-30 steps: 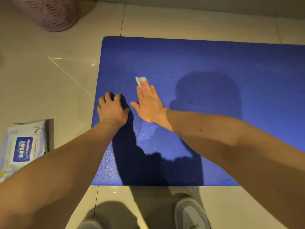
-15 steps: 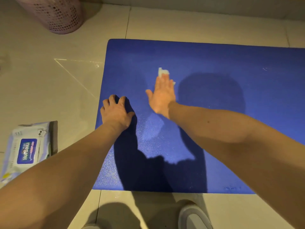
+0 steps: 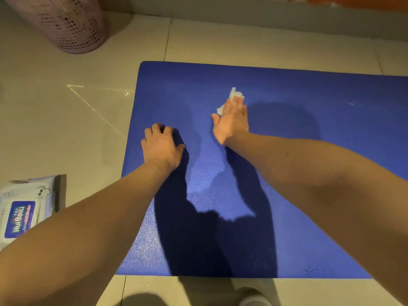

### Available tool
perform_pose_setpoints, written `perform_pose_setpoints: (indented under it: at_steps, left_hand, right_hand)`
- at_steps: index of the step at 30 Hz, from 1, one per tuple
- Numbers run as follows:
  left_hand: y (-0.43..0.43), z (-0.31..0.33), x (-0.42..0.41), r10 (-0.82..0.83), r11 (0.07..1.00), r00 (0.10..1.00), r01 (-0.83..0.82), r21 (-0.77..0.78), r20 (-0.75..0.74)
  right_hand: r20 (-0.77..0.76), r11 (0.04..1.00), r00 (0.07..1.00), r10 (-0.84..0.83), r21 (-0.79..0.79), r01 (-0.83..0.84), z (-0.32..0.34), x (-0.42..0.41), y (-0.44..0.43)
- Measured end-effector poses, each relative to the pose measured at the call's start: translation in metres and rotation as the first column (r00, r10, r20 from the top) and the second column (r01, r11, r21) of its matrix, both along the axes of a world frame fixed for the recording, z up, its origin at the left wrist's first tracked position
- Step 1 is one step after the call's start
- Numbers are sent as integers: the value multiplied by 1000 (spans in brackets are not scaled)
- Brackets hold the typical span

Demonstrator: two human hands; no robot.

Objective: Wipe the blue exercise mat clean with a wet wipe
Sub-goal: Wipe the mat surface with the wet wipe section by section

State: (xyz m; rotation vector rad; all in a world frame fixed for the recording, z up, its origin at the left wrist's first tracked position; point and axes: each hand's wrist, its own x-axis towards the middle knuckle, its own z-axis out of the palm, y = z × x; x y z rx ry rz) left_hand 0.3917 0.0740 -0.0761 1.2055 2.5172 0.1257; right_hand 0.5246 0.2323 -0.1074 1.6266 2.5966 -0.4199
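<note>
The right hand presses the wet wipe flat-fingered onto the blue mat; the left hand rests there, grip loose, empty.

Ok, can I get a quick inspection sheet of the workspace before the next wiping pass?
Surface: blue foam exercise mat lies flat on pale floor tiles; small pale mark towards its right.
Job's things: white wet wipe on the mat, under the right fingertips.
Clutter: white-and-blue wipes pack on the tiles left of the mat.
Grips: right hand flat, pressing the wipe; left hand rests on the mat near its left edge, holding nothing.
Cables: nothing seen.
Surroundings: pink perforated basket far left; grey shoe at the near edge.
</note>
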Motion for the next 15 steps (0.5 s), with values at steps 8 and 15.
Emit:
perform_pose_setpoints:
  at_steps: [8,15]
  left_hand:
    - [6,-1,-6,-15,1000,1000,15,-17,-18]
    - [12,-3,-11,-37,999,999,37,-2,13]
  right_hand:
    - [86,855,851,518,-50,-516,-6,-31,-12]
    - [157,983,971,178,26,-184,-10,22,46]
